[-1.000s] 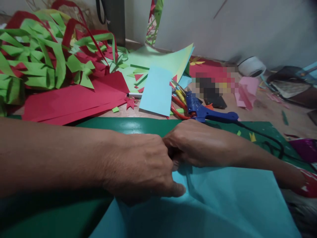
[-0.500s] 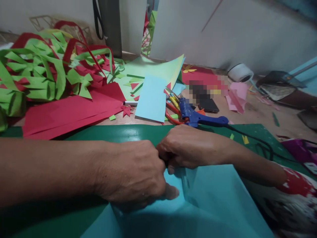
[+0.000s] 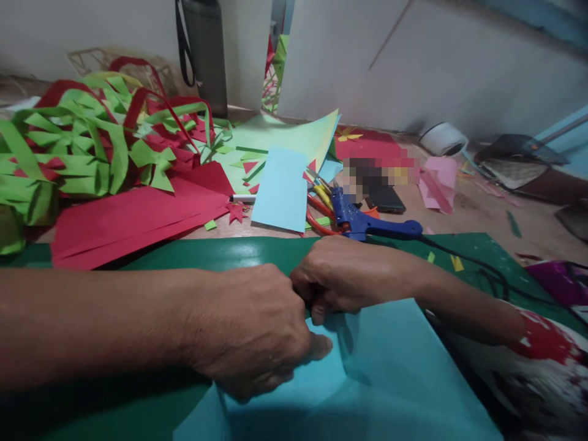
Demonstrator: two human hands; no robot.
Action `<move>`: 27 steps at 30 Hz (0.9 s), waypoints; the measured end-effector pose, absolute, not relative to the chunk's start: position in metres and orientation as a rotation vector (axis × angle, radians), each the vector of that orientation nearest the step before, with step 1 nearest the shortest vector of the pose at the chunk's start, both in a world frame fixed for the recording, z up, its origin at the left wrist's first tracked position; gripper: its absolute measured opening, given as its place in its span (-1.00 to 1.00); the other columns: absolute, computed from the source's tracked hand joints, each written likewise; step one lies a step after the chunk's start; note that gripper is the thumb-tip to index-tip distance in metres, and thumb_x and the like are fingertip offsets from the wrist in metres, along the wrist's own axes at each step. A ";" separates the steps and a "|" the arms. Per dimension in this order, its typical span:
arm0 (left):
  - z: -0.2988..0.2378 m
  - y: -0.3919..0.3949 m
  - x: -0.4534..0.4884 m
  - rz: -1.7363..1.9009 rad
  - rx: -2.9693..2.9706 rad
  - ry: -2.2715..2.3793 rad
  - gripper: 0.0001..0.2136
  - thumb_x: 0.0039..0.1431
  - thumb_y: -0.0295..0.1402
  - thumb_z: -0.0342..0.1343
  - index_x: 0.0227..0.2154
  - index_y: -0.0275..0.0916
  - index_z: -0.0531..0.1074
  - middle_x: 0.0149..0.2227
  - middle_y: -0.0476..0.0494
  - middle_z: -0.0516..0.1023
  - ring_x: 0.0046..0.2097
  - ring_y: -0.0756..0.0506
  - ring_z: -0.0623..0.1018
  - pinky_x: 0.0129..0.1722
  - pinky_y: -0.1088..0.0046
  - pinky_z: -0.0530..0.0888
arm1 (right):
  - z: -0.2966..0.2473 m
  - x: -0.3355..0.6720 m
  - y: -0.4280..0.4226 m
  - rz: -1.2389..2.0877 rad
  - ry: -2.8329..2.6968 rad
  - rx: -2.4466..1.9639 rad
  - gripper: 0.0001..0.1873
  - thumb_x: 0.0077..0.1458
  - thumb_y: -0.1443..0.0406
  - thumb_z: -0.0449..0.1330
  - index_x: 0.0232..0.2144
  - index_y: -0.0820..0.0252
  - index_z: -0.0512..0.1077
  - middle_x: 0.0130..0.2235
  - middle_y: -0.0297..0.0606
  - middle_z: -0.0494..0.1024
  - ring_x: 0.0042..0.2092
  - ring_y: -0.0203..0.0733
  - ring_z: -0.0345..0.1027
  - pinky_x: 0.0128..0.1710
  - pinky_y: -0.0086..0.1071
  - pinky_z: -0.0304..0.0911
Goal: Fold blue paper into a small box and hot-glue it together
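A light-blue sheet of paper [image 3: 404, 380] with folded, raised sides lies in front of me on the green mat. My left hand [image 3: 252, 334] is closed on its far left part, with the thumb stretched to the right along the paper's inside. Right beside it, knuckles nearly touching, my right hand [image 3: 335, 278] is curled into a fist-like pinch at the paper's far edge. The fingertips of both hands are mostly hidden behind the knuckles.
Just beyond my hands lie a blue glue gun [image 3: 367, 220], a light-blue paper strip [image 3: 281, 190] and a black phone [image 3: 388, 199]. Red paper sheets [image 3: 142, 214] and green paper bows [image 3: 68, 141] pile up at left. A dark bottle [image 3: 206, 55] stands against the wall.
The view has tilted up slightly, so the background sits lower. Both hands keep their hold on the blue paper, whose raised right side has shifted slightly left.
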State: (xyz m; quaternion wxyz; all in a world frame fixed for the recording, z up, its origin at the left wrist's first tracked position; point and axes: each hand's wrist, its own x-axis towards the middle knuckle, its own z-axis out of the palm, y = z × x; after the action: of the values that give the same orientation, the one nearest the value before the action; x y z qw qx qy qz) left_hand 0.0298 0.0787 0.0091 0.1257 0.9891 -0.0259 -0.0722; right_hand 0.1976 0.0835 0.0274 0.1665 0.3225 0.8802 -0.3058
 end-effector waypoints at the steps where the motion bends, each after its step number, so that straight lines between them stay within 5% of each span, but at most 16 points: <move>1: 0.007 0.079 0.029 -0.178 2.881 -0.068 -0.73 0.02 -0.29 0.10 -0.17 -0.14 0.35 -0.44 -0.04 0.53 -0.51 -0.09 0.43 -0.66 0.35 0.07 | 0.028 0.198 0.084 -0.868 2.508 0.916 -0.94 -0.09 0.35 0.26 -0.48 0.27 0.49 -0.51 -0.35 0.52 -0.50 -0.37 0.27 -0.59 -0.48 -0.11; 14: 0.007 0.073 0.024 -0.154 2.908 0.044 -0.69 0.06 -0.22 0.09 -0.14 -0.21 0.32 -0.44 -0.10 0.51 -0.48 -0.14 0.46 -0.60 0.35 0.23 | 0.027 0.198 0.085 -0.922 2.551 0.969 -0.87 -0.15 0.51 0.14 -0.53 0.27 0.45 -0.59 -0.43 0.38 -0.56 -0.43 0.11 -0.58 -0.50 -0.12; 19: 0.010 0.068 0.022 -0.125 2.930 0.130 -0.64 0.08 -0.22 0.06 -0.05 -0.18 0.31 -0.44 -0.10 0.48 -0.47 -0.12 0.45 -0.55 0.36 0.25 | 0.020 0.206 0.089 -1.002 2.667 0.996 -0.91 -0.02 0.41 0.12 -0.51 0.28 0.41 -0.60 -0.45 0.27 -0.53 -0.40 0.11 -0.55 -0.51 -0.06; 27: 0.011 0.059 0.015 -0.058 2.999 0.160 -0.65 0.14 -0.19 0.02 -0.03 -0.18 0.32 -0.39 -0.11 0.46 -0.40 -0.10 0.44 -0.47 0.41 0.27 | 0.028 0.224 0.061 -1.353 2.691 1.264 -0.79 0.07 0.46 -0.01 -0.34 0.36 0.42 -0.43 -0.28 0.44 -0.43 -0.33 0.29 -0.44 -0.49 0.18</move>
State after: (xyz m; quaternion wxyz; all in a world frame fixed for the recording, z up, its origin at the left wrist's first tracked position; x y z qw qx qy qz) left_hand 0.0155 0.0595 0.0107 0.0687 0.9960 0.0532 -0.0192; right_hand 0.2236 0.0607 0.0278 -0.0622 0.3861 0.8223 -0.4135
